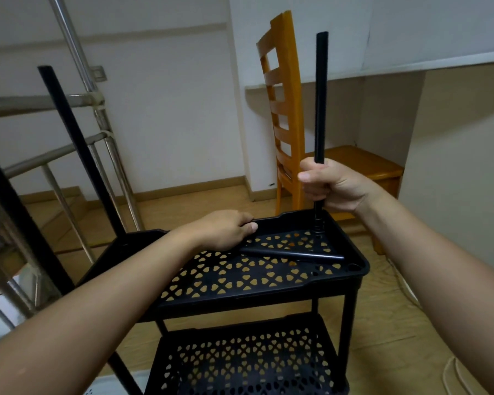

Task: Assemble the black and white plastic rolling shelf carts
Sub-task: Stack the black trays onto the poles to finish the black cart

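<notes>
A black plastic cart stands in front of me with a perforated upper shelf (240,277) and a lower shelf (248,363) beneath it. My right hand (331,186) grips an upright black pole (321,95) whose lower end sits at the shelf's far right corner socket. My left hand (228,228) holds the shelf's far rim, fingers curled over the edge. A loose black pole (294,253) lies flat on the upper shelf. Another black pole (77,149) stands tilted in the far left corner, and a further one (20,223) rises at the near left.
A wooden chair (288,132) stands right behind the cart, by a white ledge and wall. A metal stair railing (97,132) runs along the left. The floor (382,323) is light wood, with a pale cord lying at the right.
</notes>
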The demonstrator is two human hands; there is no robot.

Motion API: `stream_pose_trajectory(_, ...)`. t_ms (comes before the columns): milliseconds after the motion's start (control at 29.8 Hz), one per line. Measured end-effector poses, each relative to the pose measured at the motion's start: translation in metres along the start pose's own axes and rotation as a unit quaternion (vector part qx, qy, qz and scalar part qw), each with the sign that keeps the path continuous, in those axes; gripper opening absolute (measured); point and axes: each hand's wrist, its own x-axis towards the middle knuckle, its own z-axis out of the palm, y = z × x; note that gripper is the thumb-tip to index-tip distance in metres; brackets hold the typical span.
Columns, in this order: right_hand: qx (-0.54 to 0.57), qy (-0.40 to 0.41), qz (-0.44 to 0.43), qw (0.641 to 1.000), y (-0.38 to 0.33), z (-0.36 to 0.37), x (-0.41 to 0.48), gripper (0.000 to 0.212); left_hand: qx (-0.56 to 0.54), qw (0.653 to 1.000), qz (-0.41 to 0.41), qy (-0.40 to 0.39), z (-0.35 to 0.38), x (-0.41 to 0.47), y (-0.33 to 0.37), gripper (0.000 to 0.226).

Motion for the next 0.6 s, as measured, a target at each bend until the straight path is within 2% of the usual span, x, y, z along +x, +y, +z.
stream_pose_trajectory(67,-0.107,0.088,0.007,0.990,-0.007,0.011,-0.011,0.036,0.003,1.000,-0.004,0.001,-0.001,0.001,0.001,0.037)
stream_pose_trajectory(101,-0.190,0.150,0.029,0.970,-0.011,0.018,-0.018,0.026,0.003,1.000,-0.004,0.002,-0.002,0.001,0.002,0.037)
stream_pose_trajectory(134,-0.271,0.226,0.049,0.934,-0.014,0.022,-0.023,0.027,0.002,1.000,-0.006,0.002,-0.002,0.001,0.001,0.036)
stream_pose_trajectory(168,-0.345,0.314,0.047,0.883,-0.016,0.026,-0.030,0.035,-0.001,1.000,-0.008,0.002,-0.002,0.001,0.001,0.036)
stream_pose_trajectory(202,-0.414,0.382,0.015,0.826,-0.019,0.032,-0.036,0.035,-0.005,1.000,-0.009,0.002,-0.002,0.000,0.001,0.036)
stream_pose_trajectory(235,-0.468,0.406,-0.032,0.784,-0.023,0.041,-0.042,0.030,-0.011,1.000,-0.008,0.002,-0.002,0.000,0.001,0.035)
stream_pose_trajectory(269,-0.504,0.375,-0.047,0.776,-0.026,0.050,-0.046,0.026,-0.022,1.000,-0.004,0.004,-0.001,0.000,0.001,0.032)
stream_pose_trajectory(302,-0.530,0.296,-0.020,0.794,-0.030,0.061,-0.048,0.025,-0.039,0.999,0.003,0.008,-0.002,0.000,0.000,0.029)
stream_pose_trajectory(336,-0.545,0.194,0.040,0.815,-0.030,0.073,-0.047,0.026,-0.063,0.998,0.011,0.017,-0.002,0.000,-0.001,0.026)
stream_pose_trajectory(370,-0.561,0.098,0.117,0.814,-0.029,0.085,-0.045,0.028,-0.088,0.996,0.019,0.027,-0.004,-0.002,-0.002,0.024)
stream_pose_trajectory(403,-0.581,0.027,0.182,0.793,-0.026,0.095,-0.041,0.031,-0.115,0.992,0.028,0.038,-0.007,-0.004,-0.004,0.023)
stream_pose_trajectory(470,-0.610,-0.033,0.250,0.751,-0.015,0.105,-0.031,0.033,-0.166,0.984,0.037,0.054,-0.010,-0.006,-0.008,0.024)
stream_pose_trajectory(538,-0.605,-0.051,0.269,0.748,-0.009,0.108,-0.022,0.028,-0.188,0.978,0.037,0.078,-0.015,-0.008,-0.012,0.027)
stream_pose_trajectory(605,-0.599,-0.058,0.284,0.746,-0.015,0.111,-0.021,0.024,-0.204,0.967,0.028,0.148,-0.024,-0.013,-0.018,0.032)
